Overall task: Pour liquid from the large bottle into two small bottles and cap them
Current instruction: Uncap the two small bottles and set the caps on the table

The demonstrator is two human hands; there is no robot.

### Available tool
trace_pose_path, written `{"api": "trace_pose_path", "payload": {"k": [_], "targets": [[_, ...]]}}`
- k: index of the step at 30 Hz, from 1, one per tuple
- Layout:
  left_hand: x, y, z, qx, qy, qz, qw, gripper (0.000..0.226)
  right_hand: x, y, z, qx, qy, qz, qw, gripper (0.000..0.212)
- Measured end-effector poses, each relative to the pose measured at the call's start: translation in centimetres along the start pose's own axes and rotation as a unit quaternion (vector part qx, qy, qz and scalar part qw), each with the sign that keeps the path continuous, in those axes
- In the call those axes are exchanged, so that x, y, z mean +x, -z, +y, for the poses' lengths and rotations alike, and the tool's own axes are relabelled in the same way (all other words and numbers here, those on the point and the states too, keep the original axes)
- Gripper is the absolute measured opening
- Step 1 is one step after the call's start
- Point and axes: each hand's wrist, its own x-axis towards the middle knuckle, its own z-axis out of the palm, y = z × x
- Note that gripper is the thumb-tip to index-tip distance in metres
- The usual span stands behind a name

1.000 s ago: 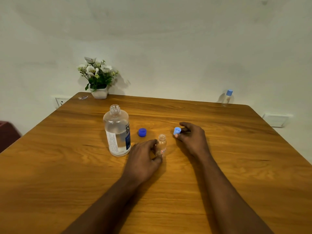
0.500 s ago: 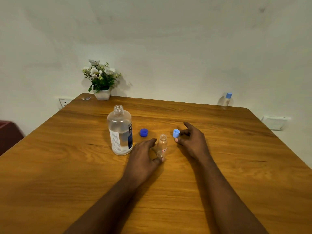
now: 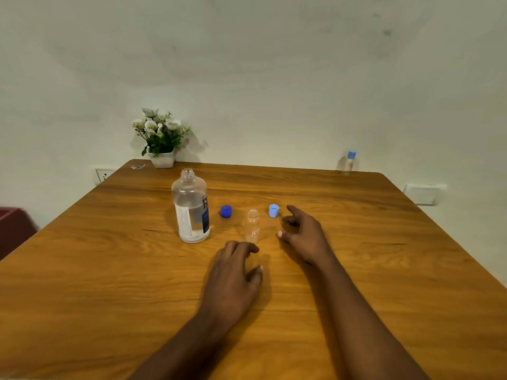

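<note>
The left hand (image 3: 233,281) lies low over the table (image 3: 109,283), palm down, fingers loosely curled and holding nothing; its fingertips come close to the base of the small bottle (image 3: 252,225) but do not touch it. The right hand (image 3: 306,234) is open as well, forefinger stretched forward, thumb pointing left toward the small bottle, other fingers bent under. It grips nothing.

The small bottle stands upright between the two hands, uncapped, clear, with a small red-edged label low on its side. How much liquid it holds cannot be told. Just beyond the right forefinger, a little to its left, the light blue cap (image 3: 273,210) lies on the wood, its open side showing, apart from the fingertip. Left of the small bottle lies a dark blue cap (image 3: 226,210), also free on the table.

Next to that cap, further left, the large bottle (image 3: 191,207) stands upright and uncapped. It is clear, with a white and blue label, and the liquid reaches somewhat over half its height.

At the far right edge of the table a second small bottle (image 3: 348,163) stands against the wall, with a light blue cap on it. In the far left corner sits a white pot of flowers (image 3: 160,138), with a small scrap (image 3: 138,167) lying beside it. A wall socket (image 3: 103,175) shows left of the table and a white switch plate (image 3: 422,193) to its right. A dark red object (image 3: 13,229) shows at the left edge of the view.
</note>
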Motion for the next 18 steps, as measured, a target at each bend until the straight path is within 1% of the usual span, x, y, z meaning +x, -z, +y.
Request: {"api": "trace_pose_path", "payload": {"k": [5,9,13,18], "targets": [[0.4,-1.6,2.2,0.013,-0.044,-0.045,0.998,0.037,-1.6,1.6,0.8,0.023,0.008,-0.035,0.999,0.077],[1.8,-3.8,4.1,0.024,-0.074,-0.068,0.995,0.038,-2.3,3.7,2.2,0.042,0.001,-0.027,0.999,0.074],[4.0,-6.5,5.9,0.031,-0.094,-0.083,0.992,0.037,-1.8,5.9,4.0,0.048,-0.017,0.011,0.999,0.069],[7.7,-9.9,7.7,0.063,-0.105,-0.087,0.989,0.037,0.2,8.4,6.6,0.014,-0.049,0.091,0.995,0.061]]}}
